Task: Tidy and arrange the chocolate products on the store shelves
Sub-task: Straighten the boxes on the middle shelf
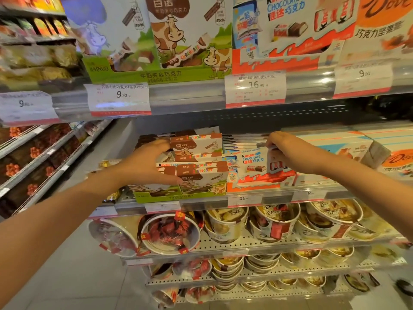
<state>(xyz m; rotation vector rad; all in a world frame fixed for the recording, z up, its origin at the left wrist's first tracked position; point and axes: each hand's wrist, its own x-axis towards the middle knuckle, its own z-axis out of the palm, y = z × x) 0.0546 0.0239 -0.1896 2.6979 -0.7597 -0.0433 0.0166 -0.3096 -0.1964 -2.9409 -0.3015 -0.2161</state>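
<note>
On the middle shelf, brown-and-white cow-print chocolate boxes (201,173) are stacked in a green display tray (156,195). My left hand (147,164) grips the left side of that stack, thumb on top and fingers curled round the boxes. A white-and-orange Kinder chocolate box (252,166) stands to the right of the stack in its own display carton. My right hand (288,148) pinches the top right edge of this box, with its fingers bent over the edge. More Kinder packs lie flat behind it.
Above, a shelf carries larger cow-print cartons (178,41), Kinder cartons (290,30) and price tags (120,95). Dove boxes (395,162) sit at the right. Lower shelves hold round Dove tubs (277,222) and tubs of red candies (169,231). Another shelf unit (33,157) runs off to the left.
</note>
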